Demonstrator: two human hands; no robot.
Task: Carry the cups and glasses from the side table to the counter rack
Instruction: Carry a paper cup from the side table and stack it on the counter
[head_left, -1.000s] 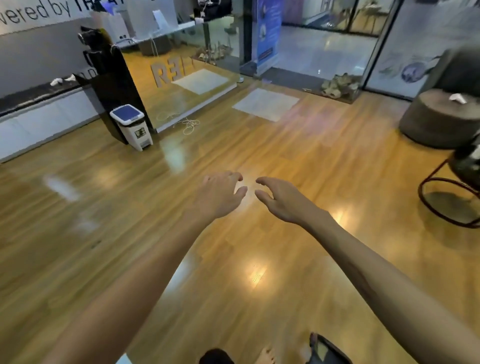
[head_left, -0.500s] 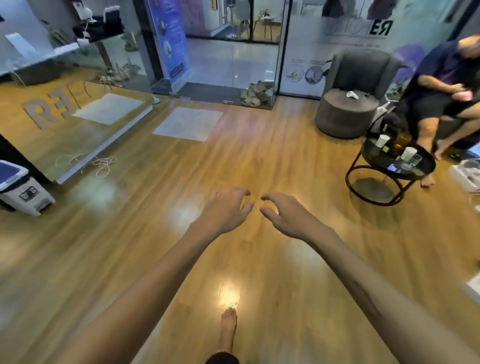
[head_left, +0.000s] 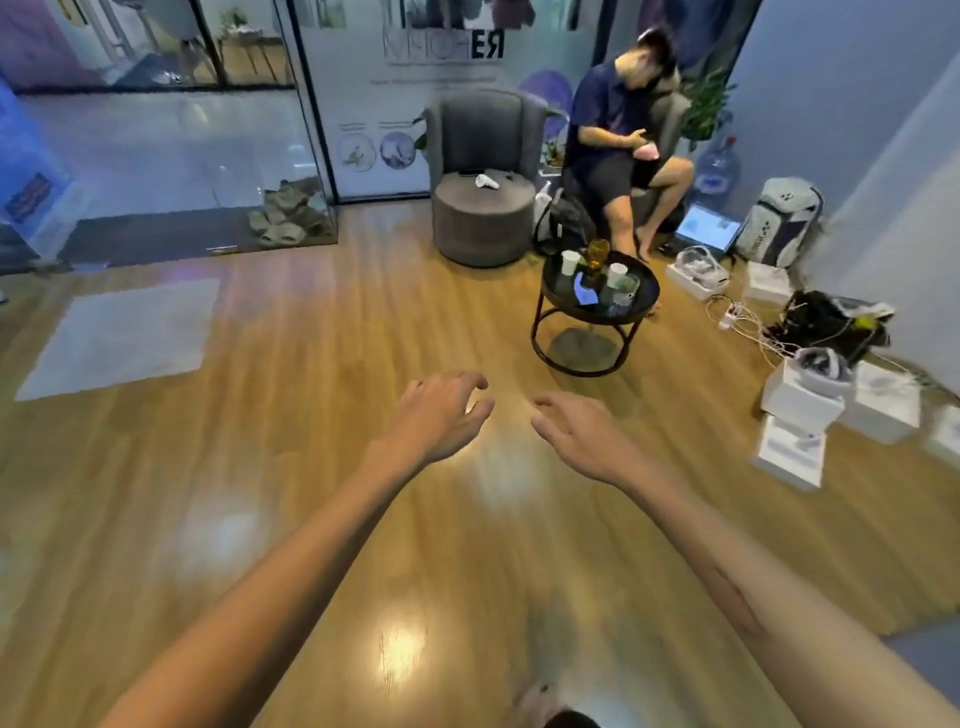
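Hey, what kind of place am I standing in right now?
Probably an office lobby or lounge. A glass partition with printed lettering, a grey armchair with a matching round ottoman, and a small round side table holding cups and glasses suggest a waiting area.

side table (head_left: 642, 306) glassware blurred; foot (head_left: 535, 701) edge-cut

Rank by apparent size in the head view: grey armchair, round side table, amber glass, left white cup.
1. grey armchair
2. round side table
3-4. amber glass and left white cup: too alike and small to rank.
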